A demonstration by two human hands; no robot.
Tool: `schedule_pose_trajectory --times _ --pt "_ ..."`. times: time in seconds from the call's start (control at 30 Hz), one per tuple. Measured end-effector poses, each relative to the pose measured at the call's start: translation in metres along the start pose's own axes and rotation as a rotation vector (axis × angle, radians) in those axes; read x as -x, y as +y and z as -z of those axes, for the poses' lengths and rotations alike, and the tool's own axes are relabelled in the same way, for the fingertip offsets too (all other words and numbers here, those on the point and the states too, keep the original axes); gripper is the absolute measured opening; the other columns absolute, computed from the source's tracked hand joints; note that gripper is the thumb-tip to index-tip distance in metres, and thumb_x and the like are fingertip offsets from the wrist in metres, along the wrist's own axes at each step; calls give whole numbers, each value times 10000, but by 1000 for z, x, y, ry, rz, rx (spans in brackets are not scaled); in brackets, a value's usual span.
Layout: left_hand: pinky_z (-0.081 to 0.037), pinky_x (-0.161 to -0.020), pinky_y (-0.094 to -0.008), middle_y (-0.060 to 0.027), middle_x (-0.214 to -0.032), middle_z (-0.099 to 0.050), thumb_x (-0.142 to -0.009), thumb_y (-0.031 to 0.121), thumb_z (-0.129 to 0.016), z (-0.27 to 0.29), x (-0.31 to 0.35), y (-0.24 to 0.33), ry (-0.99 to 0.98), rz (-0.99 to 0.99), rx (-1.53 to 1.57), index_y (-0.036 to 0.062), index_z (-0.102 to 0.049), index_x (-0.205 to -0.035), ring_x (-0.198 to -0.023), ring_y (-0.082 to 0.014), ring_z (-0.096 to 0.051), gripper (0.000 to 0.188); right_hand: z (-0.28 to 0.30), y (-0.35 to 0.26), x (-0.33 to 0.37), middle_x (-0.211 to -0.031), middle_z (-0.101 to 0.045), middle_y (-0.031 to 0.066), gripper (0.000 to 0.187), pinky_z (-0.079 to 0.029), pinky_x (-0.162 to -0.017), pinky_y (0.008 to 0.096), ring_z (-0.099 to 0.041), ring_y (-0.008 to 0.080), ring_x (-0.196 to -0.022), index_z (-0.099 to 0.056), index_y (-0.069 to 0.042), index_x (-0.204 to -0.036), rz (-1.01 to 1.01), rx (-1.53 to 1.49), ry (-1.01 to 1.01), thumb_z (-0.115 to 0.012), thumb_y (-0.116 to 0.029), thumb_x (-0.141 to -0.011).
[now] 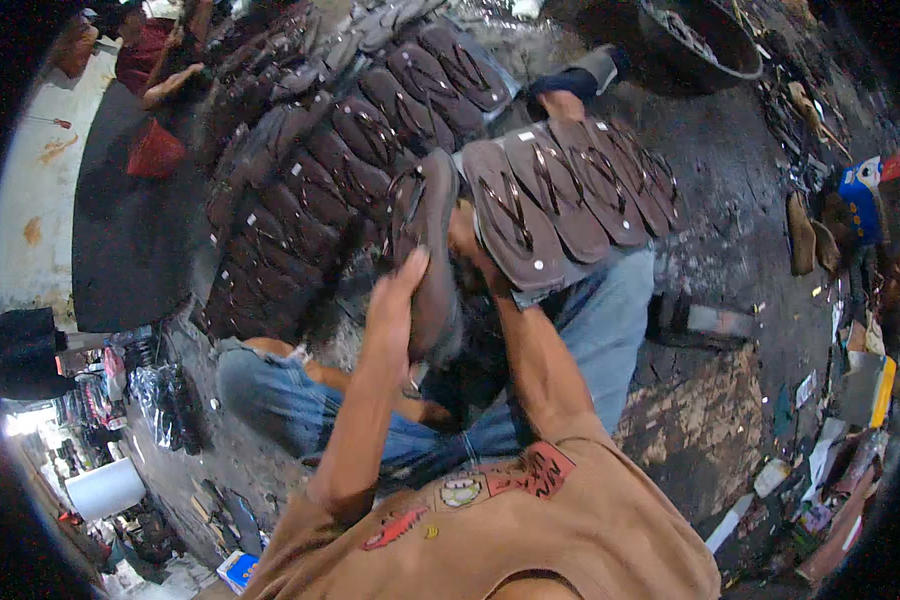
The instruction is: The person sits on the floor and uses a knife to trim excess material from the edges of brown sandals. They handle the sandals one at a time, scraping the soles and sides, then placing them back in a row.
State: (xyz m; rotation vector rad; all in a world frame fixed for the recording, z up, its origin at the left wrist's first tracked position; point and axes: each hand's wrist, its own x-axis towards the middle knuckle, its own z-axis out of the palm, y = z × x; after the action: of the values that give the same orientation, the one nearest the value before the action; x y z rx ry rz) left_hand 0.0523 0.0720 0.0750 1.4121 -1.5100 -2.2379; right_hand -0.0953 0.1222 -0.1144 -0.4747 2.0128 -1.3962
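Observation:
Tilted up on its edge between my hands is a dark brown flip-flop [438, 240], slightly blurred. My left hand [401, 287] grips its left side, thumb lying along it. Beside its right edge is my right hand [463, 232], curled in the gap next to a slanted row of brown flip-flops [515, 215] with shiny straps. That row rests on a pale sheet over my right leg. Its fingers are partly hidden, so I cannot tell whether it grips anything. More dark flip-flops [315, 190] lie in close rows to the left and beyond.
A black tub [705, 50] stands at the far right. Brown footwear [808, 235] and a blue package [860, 205] lie along the right side. Another person's arm [173, 88] shows at the far left, near a red piece [155, 150] on a dark sheet [120, 230]. Scraps litter the floor.

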Motion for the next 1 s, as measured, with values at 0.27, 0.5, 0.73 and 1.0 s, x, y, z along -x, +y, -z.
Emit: schedule_pose_trajectory --times 0.27,0.5,0.73,1.0 --pt "-441 -1029 -300 -79 -1293 -593 -955 289 -733 16 89 -25 84 -421 -192 -3 -530 -1352 -1157 -157 -581 533 52 -170 116 -748 -652 19 459 -492 -556 275 -590 87 -631 -679 -15 -1051 167 -720 27 -652 -469 -988" --pt "-549 -938 -322 -70 -1212 -667 -978 348 -708 41 98 19 -94 -423 321 12 -540 -1348 -1073 -158 -666 528 46 -169 201 -810 -693 31 341 -496 -677 262 -601 87 -741 -694 0 -1169 408 -321 32 -773 -233 -933" --pt "-590 -769 -343 -32 -1027 -712 -928 329 -770 91 130 23 40 137 500 96 -658 -1169 -850 -180 -707 353 86 -126 301 -608 -543 49 361 -394 -493 329 -525 149 -515 -631 -21 -1114 256 12 -204 -463 -338 -1083" --pt "-580 -850 -338 -3 -1059 -686 -952 338 -740 86 143 -4 60 38 599 111 -593 -1271 -986 -148 -684 418 92 -82 378 -738 -588 217 318 -450 -600 449 -571 413 -623 -612 -15 -1039 186 227 -288 -517 -319 -1039"
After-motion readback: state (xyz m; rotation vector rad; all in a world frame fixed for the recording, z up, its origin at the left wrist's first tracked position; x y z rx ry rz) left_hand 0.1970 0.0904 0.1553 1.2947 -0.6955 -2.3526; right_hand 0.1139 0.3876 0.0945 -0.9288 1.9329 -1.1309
